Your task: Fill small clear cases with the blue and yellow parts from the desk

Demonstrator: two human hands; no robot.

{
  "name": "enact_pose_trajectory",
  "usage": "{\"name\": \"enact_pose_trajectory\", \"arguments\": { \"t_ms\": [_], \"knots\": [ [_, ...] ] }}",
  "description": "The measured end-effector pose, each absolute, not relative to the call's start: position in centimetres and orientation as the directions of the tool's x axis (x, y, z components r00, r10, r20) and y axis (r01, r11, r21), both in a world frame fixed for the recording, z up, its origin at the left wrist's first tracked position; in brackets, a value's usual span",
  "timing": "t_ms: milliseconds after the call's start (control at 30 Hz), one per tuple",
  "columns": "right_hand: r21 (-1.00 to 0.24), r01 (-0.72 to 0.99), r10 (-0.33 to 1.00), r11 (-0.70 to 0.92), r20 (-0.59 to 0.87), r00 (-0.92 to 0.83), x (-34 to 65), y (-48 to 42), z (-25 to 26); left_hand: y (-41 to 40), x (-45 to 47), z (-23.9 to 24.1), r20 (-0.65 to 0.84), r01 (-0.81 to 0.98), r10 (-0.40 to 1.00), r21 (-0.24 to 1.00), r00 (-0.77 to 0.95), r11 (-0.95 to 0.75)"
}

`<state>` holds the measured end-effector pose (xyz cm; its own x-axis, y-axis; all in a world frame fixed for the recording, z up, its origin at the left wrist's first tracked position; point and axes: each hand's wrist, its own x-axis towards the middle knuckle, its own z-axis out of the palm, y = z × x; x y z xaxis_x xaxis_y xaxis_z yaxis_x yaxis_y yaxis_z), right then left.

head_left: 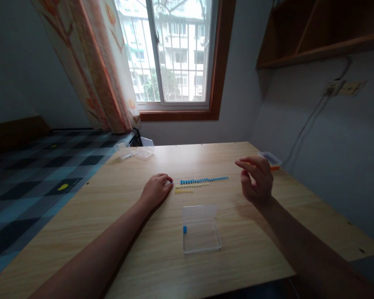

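My left hand (157,189) rests on the table with its fingers curled together. A speck of blue shows at its fingertips, apparently a small blue piece, mostly hidden. Just right of these fingers starts a row of small blue blocks (193,181), larger at the left and smaller toward the right. Nearer to me run a row of pale yellow pieces (190,187) and a shorter row of deeper yellow pieces (183,192). My right hand (257,180) is raised right of the rows, thumb and fingers apart, holding nothing. In front lies a clear plastic box (202,251), its lid open, with one blue block (185,229) inside at the left.
Clear open containers (143,153) stand at the table's far left corner. Another clear box with an orange part (274,167) lies at the right edge, behind my right hand. A checked bed (65,166) is beside the table. A shelf (324,50) hangs above on the right.
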<state>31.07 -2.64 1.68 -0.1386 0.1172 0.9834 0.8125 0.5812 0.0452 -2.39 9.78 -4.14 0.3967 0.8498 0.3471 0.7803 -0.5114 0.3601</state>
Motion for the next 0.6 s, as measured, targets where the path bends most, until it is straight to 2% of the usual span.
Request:
{"name": "enact_pose_trajectory", "arguments": {
  "t_ms": [600],
  "knots": [
    [-0.047,0.766,0.212,0.642,0.97,-0.118,30.8,-2.2,0.2,9.7,-2.2,-3.6,0.344,0.798,0.859,0.347,0.38,-0.493]
  ]
}}
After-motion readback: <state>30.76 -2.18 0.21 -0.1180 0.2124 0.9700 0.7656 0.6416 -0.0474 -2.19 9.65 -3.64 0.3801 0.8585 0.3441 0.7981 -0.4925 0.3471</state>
